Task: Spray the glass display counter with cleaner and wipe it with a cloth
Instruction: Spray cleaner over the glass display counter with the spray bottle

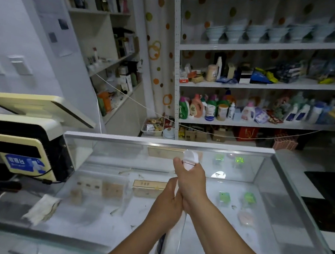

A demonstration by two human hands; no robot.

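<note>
Spray bottle [171,239] over glass counter [121,137] — left hand [167,205] and right hand [193,184] grip it — cloth [42,209] by left edge.

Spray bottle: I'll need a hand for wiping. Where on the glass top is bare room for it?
Bare glass counter lies right of the right hand up to the metal rim, and between cloth and left hand. The payment terminal crowds the left end.
</note>
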